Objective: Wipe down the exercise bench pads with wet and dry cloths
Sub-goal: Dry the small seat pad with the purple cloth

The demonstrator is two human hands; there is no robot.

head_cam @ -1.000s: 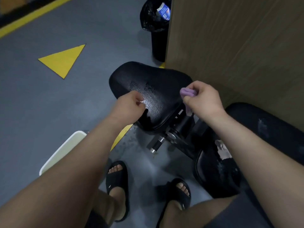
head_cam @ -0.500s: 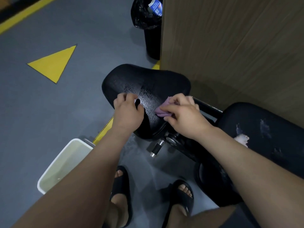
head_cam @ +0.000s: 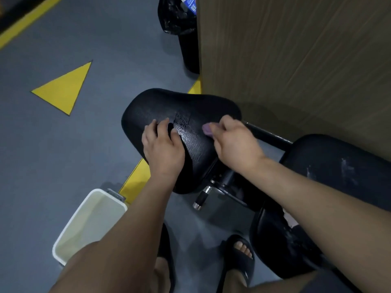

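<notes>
While the head camera looks down, it takes in two hands, two black pads, one cloth and two bins. The left hand (head_cam: pixel 163 144) rests on the near-left part of the seat pad (head_cam: pixel 190 108) with bent fingers; I cannot tell whether they hold anything. The right hand (head_cam: pixel 234 142) grips the single purple cloth (head_cam: pixel 206 129), bunched and pressed on the seat pad's right side, beside a wet, shiny patch. The second pad (head_cam: pixel 338 166) lies to the right, its cover scuffed and torn. A metal-tipped knob (head_cam: pixel 200 199) sticks out under the seat pad. Two black sandals (head_cam: pixel 232 240) stand on the grey floor (head_cam: pixel 63 155). A white bin (head_cam: pixel 105 210) sits at lower left, and a black bin (head_cam: pixel 190 49) with a bag stands by the wooden panel (head_cam: pixel 296 60). One yellow triangle (head_cam: pixel 63 87) and yellow lines mark the floor.
</notes>
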